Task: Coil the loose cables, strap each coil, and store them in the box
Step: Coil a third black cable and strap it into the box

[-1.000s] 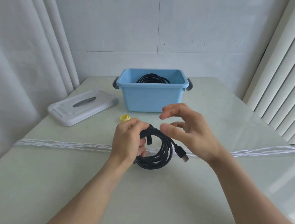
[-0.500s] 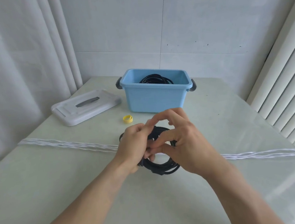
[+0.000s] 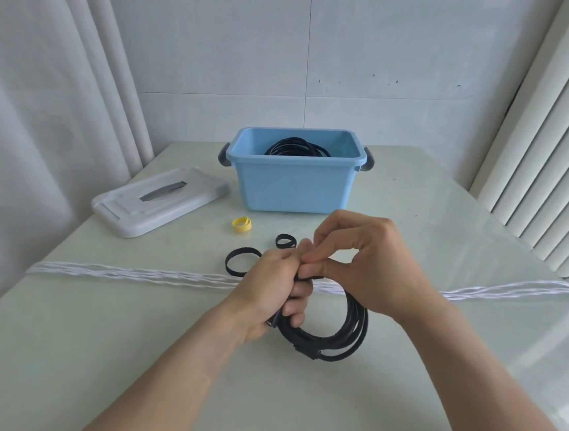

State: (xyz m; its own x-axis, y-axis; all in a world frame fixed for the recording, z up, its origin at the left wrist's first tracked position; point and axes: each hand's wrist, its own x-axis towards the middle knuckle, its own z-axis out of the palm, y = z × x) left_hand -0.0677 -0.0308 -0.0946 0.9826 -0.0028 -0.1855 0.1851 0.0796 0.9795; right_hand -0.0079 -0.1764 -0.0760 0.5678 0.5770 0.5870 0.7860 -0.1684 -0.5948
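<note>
My left hand (image 3: 276, 291) grips the top left of a coiled black cable (image 3: 335, 338), fingers curled round its strands. My right hand (image 3: 366, 263) pinches a black strap at the top of that coil, right against my left fingers. The coil hangs just above the table (image 3: 116, 350). Behind it stands the open blue box (image 3: 294, 187) with another black coil (image 3: 296, 147) inside. A long white cable (image 3: 136, 273) lies stretched across the table from left to right, passing behind my hands.
Two black strap loops, one larger (image 3: 242, 260) and one small (image 3: 285, 241), lie behind my left hand, and a yellow strap roll (image 3: 241, 225) sits nearer the box. The box's white lid (image 3: 158, 200) lies at the back left. A white radiator (image 3: 546, 158) runs along the right.
My right hand came in from open beside the coil to pinch the strap at the coil's top. The coil now hangs lower and nearer to me, uncovering the black strap loops behind.
</note>
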